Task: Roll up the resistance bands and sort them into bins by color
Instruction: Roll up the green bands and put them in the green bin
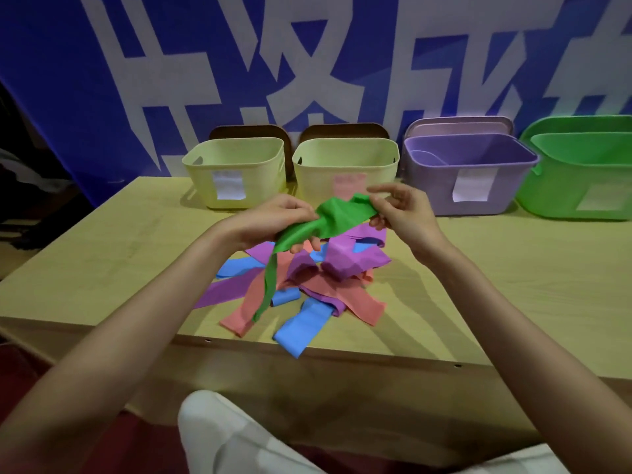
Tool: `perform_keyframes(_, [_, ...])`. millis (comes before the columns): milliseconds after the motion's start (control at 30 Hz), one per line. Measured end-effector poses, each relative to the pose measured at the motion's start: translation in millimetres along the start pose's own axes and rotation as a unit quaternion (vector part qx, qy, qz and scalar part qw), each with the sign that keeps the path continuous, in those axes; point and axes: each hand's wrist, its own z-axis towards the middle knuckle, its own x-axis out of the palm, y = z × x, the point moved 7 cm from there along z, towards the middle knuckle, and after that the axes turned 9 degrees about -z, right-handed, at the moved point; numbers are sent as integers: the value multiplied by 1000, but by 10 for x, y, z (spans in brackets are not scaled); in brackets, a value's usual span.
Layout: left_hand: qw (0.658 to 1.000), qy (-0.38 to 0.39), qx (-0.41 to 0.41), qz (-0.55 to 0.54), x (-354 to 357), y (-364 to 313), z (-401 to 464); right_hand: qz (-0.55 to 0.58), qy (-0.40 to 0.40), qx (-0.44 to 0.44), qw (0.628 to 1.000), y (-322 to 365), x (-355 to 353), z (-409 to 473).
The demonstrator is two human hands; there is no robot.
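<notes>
Right now both hands hold a green band [333,218] up over the pile on the table [513,268]. L hand [273,220] grips the band's bunched middle, fingers curled round it; R hand [398,208] pinches the upper end w/ thumb and fingers, index finger raised. Rest of the green band hangs down from the L hand, its tail lying on the pile of bands [307,282], a tangle of purple, salmon-pink and blue strips near the table's front edge. Along the back of the table, left to right: two pale yellow bins [236,172] [345,167], a purple bin [468,176], a green bin [581,172], each w/ a paper label on its front. Behind them hangs a blue banner [51,80] w/ big white characters.
</notes>
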Motion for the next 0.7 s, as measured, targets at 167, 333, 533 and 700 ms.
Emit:
perform_keyframes(167, [1000, 24, 13, 8, 139, -26, 127, -84, -23, -45, 995, -22, -205, -31])
perform_keyframes(333, [1000, -1, -22, -17, 181, -24, 213, -11, -56, 36, 998, -274, -407, -57])
perform_keyframes(533, [999, 37, -36, 9, 299, 14, 269, 198, -11, 124, 972, -403, -520, -129])
perform_keyframes(700, [996, 18, -59, 70, 226, 223, 376, 176, -15, 105, 979, -423, -652, -127])
